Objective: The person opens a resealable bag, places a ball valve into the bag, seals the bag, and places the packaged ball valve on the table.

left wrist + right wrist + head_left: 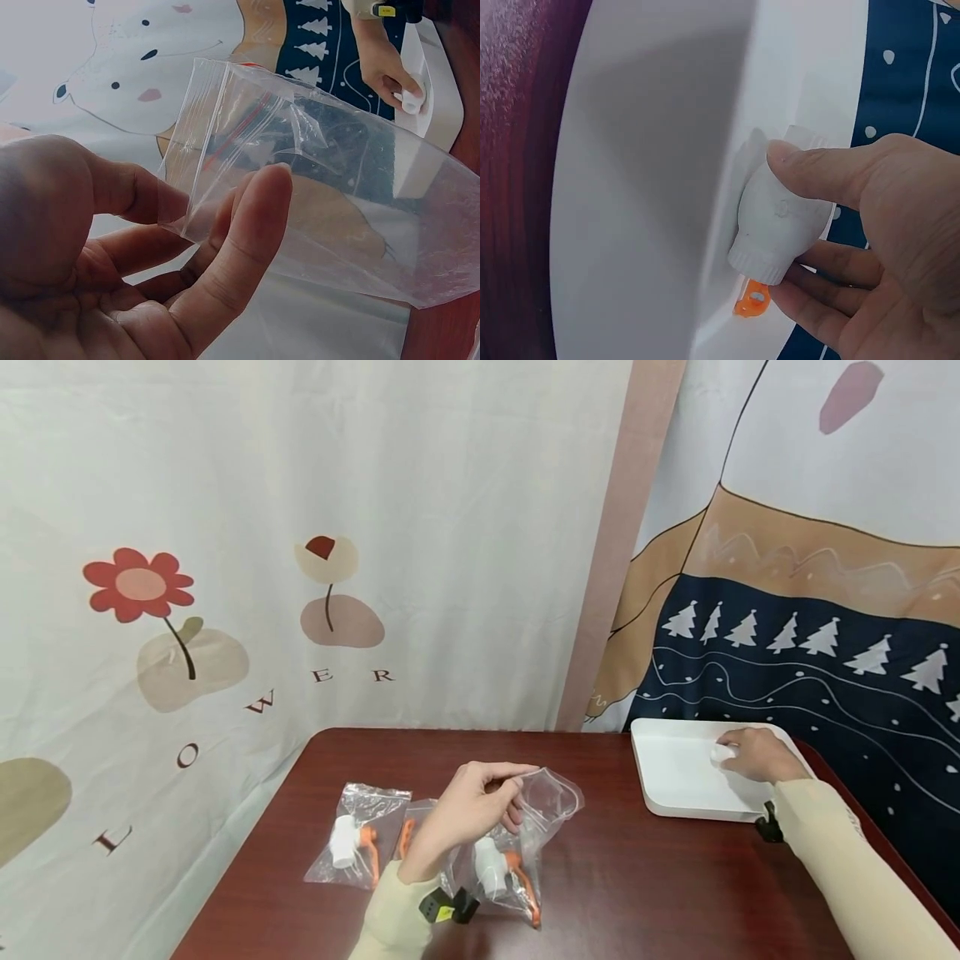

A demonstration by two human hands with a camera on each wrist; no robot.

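Observation:
My left hand (476, 802) pinches a clear zip bag (352, 172) near its zip end, above the table. No contents show in the part of that bag seen in the left wrist view. Over at the right, my right hand (761, 756) grips a white plastic ball valve (784, 217) between thumb and fingers, inside a white tray (675, 777). An orange handle (751, 298) shows just below the valve's ribbed end; whether it is joined on is hidden. Under my left hand lies a bagged white valve (490, 867) with an orange handle.
Another clear bag (378, 802), with a white valve and orange handle, lies at the table's left. Between the bags, a further orange piece (406, 837) shows, partly covered by my left hand. The dark red table (615, 877) meets a printed curtain (465, 568) behind.

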